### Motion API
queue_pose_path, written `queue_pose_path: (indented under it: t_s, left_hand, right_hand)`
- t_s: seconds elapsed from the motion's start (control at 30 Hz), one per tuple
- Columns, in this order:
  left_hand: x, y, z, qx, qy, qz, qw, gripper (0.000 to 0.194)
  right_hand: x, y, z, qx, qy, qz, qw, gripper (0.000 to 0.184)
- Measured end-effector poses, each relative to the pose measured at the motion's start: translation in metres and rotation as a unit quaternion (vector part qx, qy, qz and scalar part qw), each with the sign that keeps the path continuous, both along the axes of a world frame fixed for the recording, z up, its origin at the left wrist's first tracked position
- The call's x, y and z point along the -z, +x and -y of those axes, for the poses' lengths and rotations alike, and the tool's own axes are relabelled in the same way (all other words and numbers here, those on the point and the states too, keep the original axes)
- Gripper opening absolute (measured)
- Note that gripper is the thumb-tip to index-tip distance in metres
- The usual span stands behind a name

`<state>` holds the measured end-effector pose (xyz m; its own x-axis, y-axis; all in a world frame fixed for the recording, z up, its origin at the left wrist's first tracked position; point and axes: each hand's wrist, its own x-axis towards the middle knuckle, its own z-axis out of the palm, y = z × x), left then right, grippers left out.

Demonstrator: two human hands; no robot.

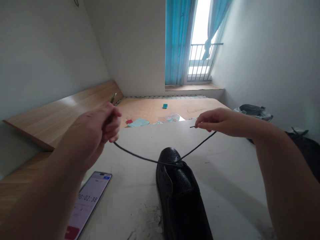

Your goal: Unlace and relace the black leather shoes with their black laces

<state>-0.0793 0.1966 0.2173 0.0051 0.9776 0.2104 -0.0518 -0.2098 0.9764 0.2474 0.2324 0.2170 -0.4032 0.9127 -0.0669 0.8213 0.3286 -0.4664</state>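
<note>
A black leather shoe rests on the white table, its toe pointing away from me. One dark shoelace runs through the front of the lacing area, with an end out to each side. At the left, my left hand is closed around one end, and a tip, blurred, sticks up above the fingers. To the right, my right hand pinches the other end, its thin tip poking out past the fingertips. Both hands are raised above the table, and the lace sags between them down to the shoe.
A phone showing a timer lies left of the shoe, beneath my left forearm. Beyond the white table, a light brown surface carries a teal packet and plastic bags. Dark bags sit at the right.
</note>
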Motion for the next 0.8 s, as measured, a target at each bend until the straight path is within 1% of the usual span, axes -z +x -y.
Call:
queue_pose_path:
  t_s: [0.07,0.13,0.17,0.23,0.3,0.37,0.4,0.47,0.5,0.57,0.7,0.8]
  left_hand:
    - [0.007,0.004,0.001,0.031,-0.014,-0.129,0.991,0.012]
    - [0.013,0.009,0.004,0.084,-0.046,-0.222,0.970,0.010]
    - [0.016,0.011,0.006,0.113,-0.057,-0.253,0.959,0.012]
    - [0.020,0.017,0.011,0.158,-0.067,-0.306,0.936,0.023]
    - [0.021,0.021,0.015,0.178,-0.068,-0.364,0.912,0.035]
    - [0.022,0.022,0.019,0.202,-0.059,-0.430,0.878,0.043]
    - [0.023,0.022,0.020,0.221,-0.053,-0.462,0.857,0.044]
    - [0.025,0.021,0.021,0.263,-0.041,-0.512,0.817,0.039]
    - [0.027,0.020,0.022,0.276,-0.039,-0.529,0.802,0.034]
    - [0.030,0.019,0.022,0.283,-0.041,-0.557,0.780,0.031]
    - [0.036,0.023,0.023,0.270,-0.048,-0.612,0.742,0.031]
    - [0.037,0.029,0.025,0.270,-0.048,-0.626,0.730,0.030]
  right_hand:
    - [0.001,-0.004,0.001,-0.002,0.002,0.009,1.000,0.039]
    - [0.002,-0.009,0.003,-0.007,-0.002,0.020,1.000,0.037]
    - [0.002,-0.012,0.004,-0.013,-0.008,0.025,1.000,0.036]
    - [0.004,-0.018,0.007,-0.030,-0.019,0.032,0.999,0.034]
    - [0.005,-0.023,0.010,-0.050,-0.024,0.031,0.998,0.033]
    - [0.005,-0.028,0.012,-0.064,-0.033,0.025,0.997,0.031]
    - [0.005,-0.030,0.012,-0.068,-0.039,0.022,0.997,0.031]
    - [0.006,-0.032,0.013,-0.071,-0.049,0.018,0.996,0.030]
    - [0.007,-0.033,0.012,-0.070,-0.052,0.018,0.996,0.029]
    - [0.008,-0.034,0.011,-0.073,-0.053,0.019,0.996,0.029]
    - [0.011,-0.034,0.011,-0.079,-0.059,0.021,0.995,0.028]
    - [0.011,-0.035,0.011,-0.082,-0.070,0.026,0.994,0.027]
